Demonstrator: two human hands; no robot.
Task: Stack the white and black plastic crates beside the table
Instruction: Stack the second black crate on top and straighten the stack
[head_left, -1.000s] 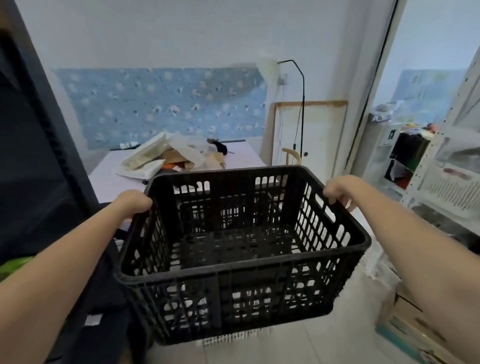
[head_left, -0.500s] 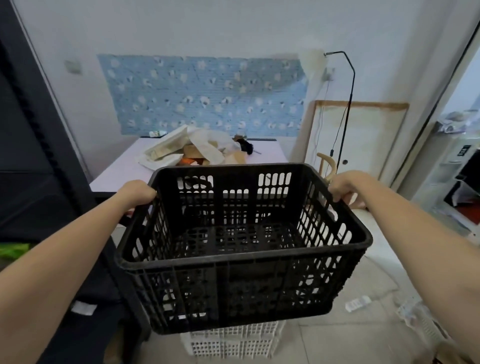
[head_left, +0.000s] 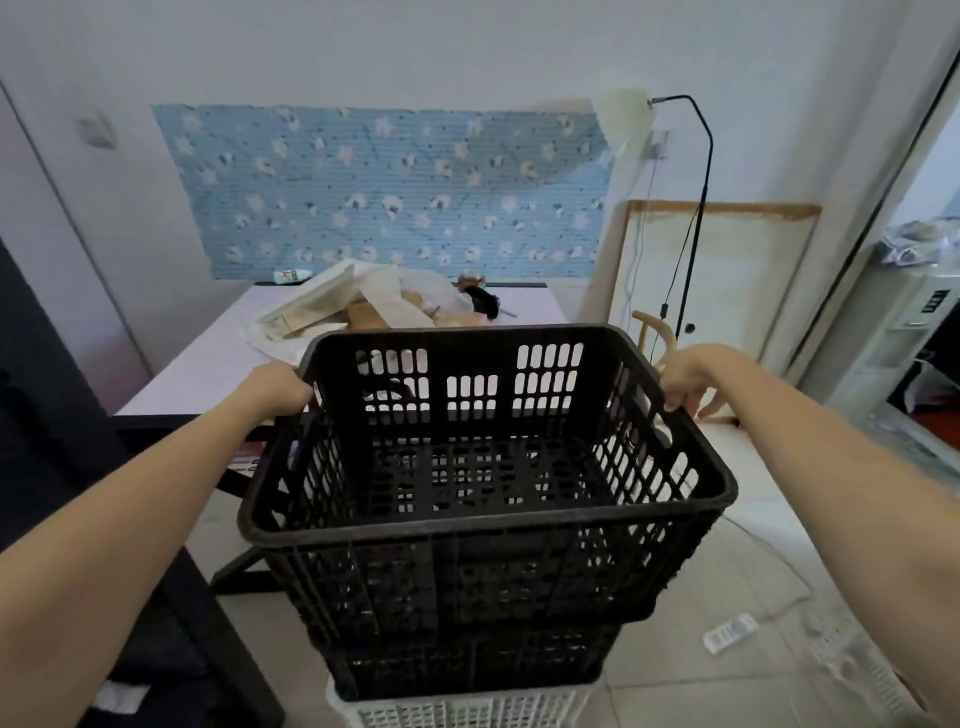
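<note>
Both hands' fingers (head_left: 675, 402) clamped on black crate (head_left: 488, 499) rim, above another black crate (head_left: 467, 665), white crate (head_left: 467, 712); table (head_left: 208, 364) behind.

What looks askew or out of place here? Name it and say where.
The black crate, gripped by the left hand and right hand, sits turned against the second black crate beneath it. A small white object lies loose on the floor.
</note>
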